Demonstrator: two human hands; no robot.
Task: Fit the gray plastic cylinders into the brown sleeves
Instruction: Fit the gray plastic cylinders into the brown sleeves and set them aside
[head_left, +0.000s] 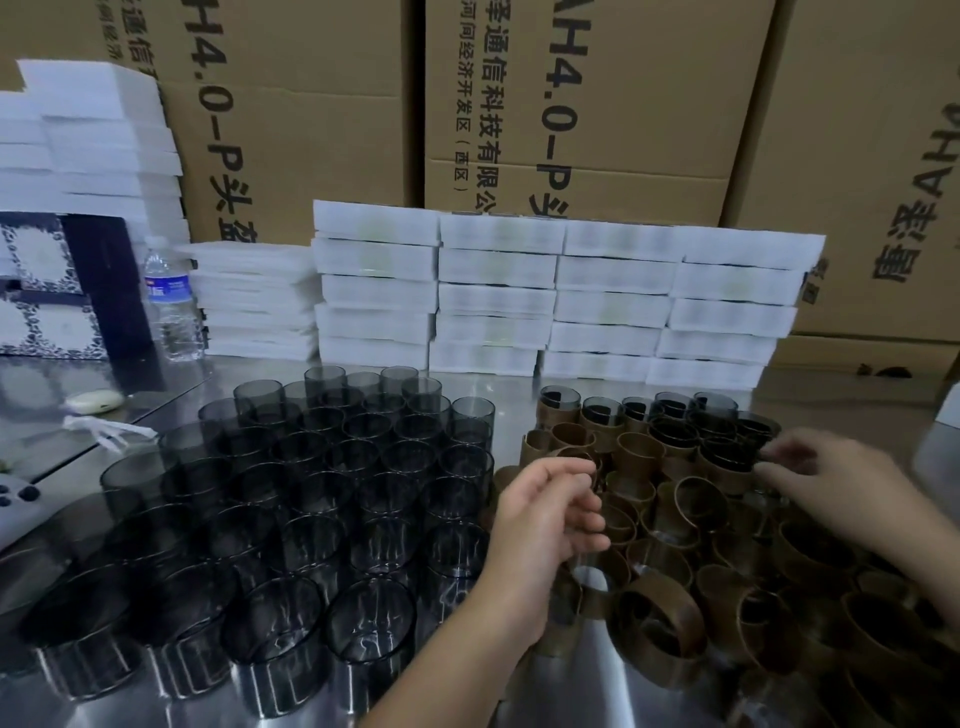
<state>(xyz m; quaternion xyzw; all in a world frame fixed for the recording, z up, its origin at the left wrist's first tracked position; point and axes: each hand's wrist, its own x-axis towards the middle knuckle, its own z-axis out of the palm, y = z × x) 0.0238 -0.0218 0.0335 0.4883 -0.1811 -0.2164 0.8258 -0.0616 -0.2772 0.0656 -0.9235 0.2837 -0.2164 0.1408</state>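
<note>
Gray cylinders (322, 467) stand packed upright on the worktop (511, 410), left side. Brown sleeves (675, 597) are heaped on the right, and I see the back rows (602, 415) holding cylinders inside. Left hand (545, 514) has curled fingers over the heap, right hand (831, 483) is at the sleeved rows. Both are blurred, so I can't tell if either grasps anything.

Cylinders (332, 467) left, sleeves (675, 545) right — foam stacks (545, 296) behind, cartons (597, 104) behind those.
</note>
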